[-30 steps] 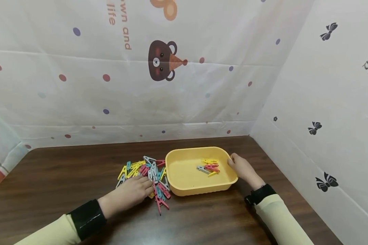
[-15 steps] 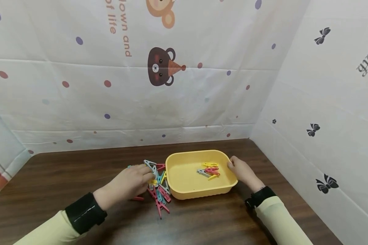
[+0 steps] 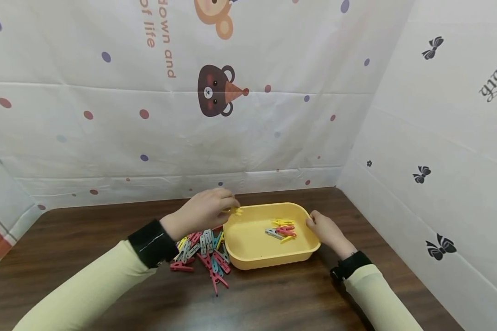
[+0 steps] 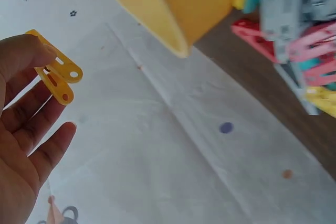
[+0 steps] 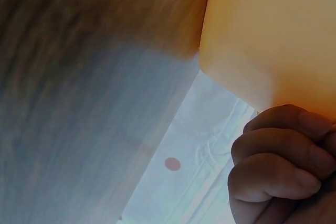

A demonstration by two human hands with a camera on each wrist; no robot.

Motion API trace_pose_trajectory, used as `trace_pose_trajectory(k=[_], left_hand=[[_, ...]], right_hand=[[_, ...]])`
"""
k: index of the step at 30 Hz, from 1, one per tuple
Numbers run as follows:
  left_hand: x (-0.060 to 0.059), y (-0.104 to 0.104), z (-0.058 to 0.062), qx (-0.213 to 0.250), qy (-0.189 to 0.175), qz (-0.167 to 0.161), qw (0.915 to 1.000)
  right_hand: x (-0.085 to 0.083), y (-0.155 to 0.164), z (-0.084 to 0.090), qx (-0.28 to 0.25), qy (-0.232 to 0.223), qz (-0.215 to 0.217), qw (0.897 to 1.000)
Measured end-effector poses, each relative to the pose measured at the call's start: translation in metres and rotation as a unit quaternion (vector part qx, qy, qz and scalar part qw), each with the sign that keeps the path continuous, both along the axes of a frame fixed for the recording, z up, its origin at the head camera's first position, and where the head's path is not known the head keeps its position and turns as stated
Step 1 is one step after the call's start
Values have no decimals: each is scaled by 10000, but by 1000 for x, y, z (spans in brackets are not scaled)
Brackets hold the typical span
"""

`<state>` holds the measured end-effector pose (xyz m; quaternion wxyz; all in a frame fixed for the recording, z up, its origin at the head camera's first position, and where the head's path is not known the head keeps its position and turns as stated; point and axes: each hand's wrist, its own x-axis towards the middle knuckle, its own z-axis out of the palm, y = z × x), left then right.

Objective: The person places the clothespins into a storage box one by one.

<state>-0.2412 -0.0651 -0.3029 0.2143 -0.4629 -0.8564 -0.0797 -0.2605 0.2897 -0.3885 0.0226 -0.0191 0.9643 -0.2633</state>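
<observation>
My left hand is raised over the back left corner of a yellow plastic basket. Between thumb and fingers it pinches a yellow clothespin, seen close up in the left wrist view. The right hand grips the basket's right rim, thumb uppermost; its curled fingers show against the basket wall in the right wrist view. Inside the basket, toward its right side, lie several yellow, red and grey clothespins. A pile of mixed clothespins sits against the basket's left side, partly hidden behind my left wrist.
Everything stands on a dark brown wooden table. A white patterned sheet rises along the table's back edge, and another white wall covering with bow prints borders the right side. Dark bands circle both wrists.
My left hand has lifted a yellow clothespin from the pile and carried it up and right to the basket's back left corner. The right hand keeps its hold on the rim.
</observation>
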Motion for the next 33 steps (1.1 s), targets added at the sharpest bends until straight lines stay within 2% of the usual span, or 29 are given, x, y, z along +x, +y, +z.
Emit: trace_pose_trajectory(k=[4,7,13,17,22,26,29,33], left_hand=[[-9,18,12,-31,-194,88,9998],[-16,30,17,-7,-193,55,9998],[-27,56,22,224,-166,7,9996],[-40,76,22,495,-193,52,9986],[-54,104,7,592,-147,-6,9981],[-57,123,-10,345,-759,125,9964],[-57,135,-21,118,-1238,438,9913],[-60,147,-35,-161,-1673,809,9825]], right_hand=[[0,-2,0,-24,-29,13,10000],[1,-3,-1,-37,-53,-1,10000],[1,-4,-1,-63,-105,-47,9999],[1,-3,1,-44,-103,-96,9999],[2,-4,2,-10,-58,-107,9999],[3,-5,1,-50,-119,-88,9999],[4,-6,1,-69,-106,-97,9999],[4,-5,2,-50,-52,-73,9999]])
